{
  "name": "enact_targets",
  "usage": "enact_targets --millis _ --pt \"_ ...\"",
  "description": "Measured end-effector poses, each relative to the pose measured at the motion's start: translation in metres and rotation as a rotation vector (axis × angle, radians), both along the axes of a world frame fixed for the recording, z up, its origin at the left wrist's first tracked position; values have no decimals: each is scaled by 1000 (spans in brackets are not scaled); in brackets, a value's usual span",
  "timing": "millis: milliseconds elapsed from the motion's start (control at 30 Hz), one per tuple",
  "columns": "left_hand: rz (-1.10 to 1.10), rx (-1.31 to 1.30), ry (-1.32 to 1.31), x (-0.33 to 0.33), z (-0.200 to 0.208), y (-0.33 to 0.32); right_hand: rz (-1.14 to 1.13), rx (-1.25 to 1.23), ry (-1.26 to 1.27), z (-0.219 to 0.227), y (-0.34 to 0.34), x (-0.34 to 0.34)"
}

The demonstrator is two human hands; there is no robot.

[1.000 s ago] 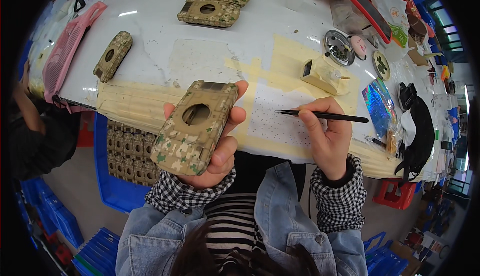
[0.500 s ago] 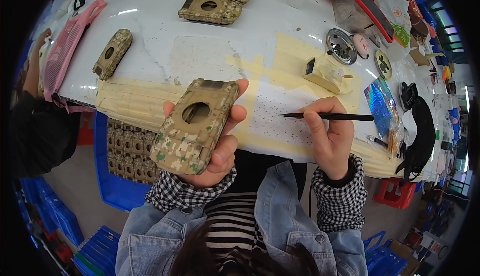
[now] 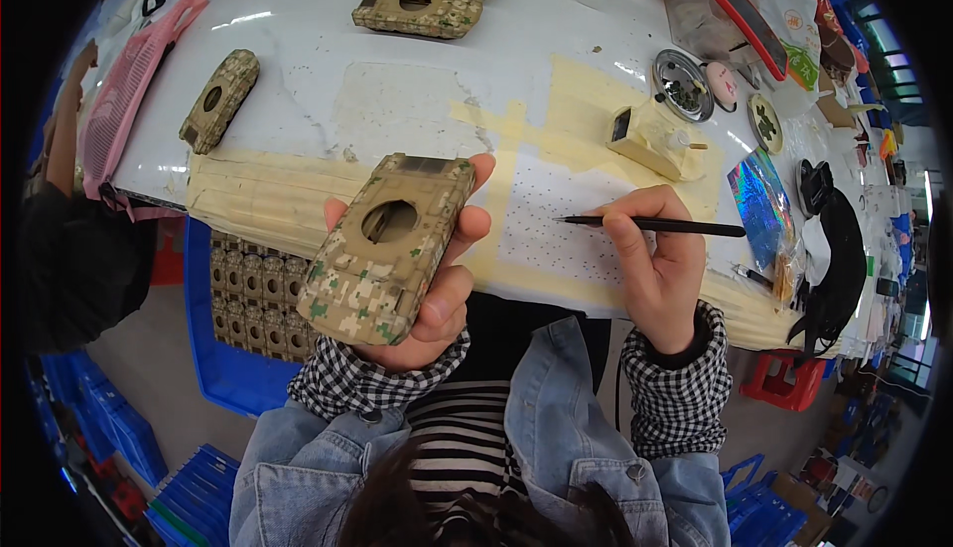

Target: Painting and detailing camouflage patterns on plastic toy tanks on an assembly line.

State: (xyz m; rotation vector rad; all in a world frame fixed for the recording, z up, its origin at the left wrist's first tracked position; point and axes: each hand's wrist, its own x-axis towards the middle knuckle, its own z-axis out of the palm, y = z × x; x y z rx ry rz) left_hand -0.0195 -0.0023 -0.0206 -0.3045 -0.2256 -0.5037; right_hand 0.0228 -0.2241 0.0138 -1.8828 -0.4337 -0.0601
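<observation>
Tan and green camouflage covers the toy tank body [image 3: 362,294] left of centre in the frame, its round top hole uncovered. The left hand [image 3: 447,299] grasps it from beneath, thumb at its left side and fingers curled round its right. Right of centre, the right hand [image 3: 660,254] pinches a thin black tool [image 3: 685,226] between thumb and fingers, the tip over a dotted white sheet [image 3: 556,190]; whether it touches the sheet, I cannot tell. Many dark specks show on that sheet, and the tip is well apart from the held body, so work on this one looks unfinished. Similar bodies [image 3: 422,11] sit together at the top of the frame, a lone body [image 3: 218,100] lies at the upper left, and more sit in a blue bin [image 3: 233,388] at the lower left; which of them are finished does not show. Both forearms come up from the lower edge, the left palm cupped upward under its load, the right hand angled so the tool points left
</observation>
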Motion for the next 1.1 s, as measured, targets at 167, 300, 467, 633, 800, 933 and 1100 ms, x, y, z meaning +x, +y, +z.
enact_targets --millis 167,300,467,633,800,933,1100 --pt "8 0 21 -2 0 1 -5 0 17 1 0 0" --pt "2 -20 7 -1 -1 0 7 -4 9 1 0 0" --pt "5 -9 29 -2 0 0 15 -51 -53 0 -1 -1" --pt "11 1 33 -2 0 1 21 -95 -135 -2 -1 1" --pt "12 -4 32 -2 0 1 20 -72 -138 -4 -2 1" --pt "6 -2 24 -1 0 2 16 -75 -140 -3 -2 1" --pt "14 -3 33 -2 0 1 17 -78 -134 -2 -3 0"
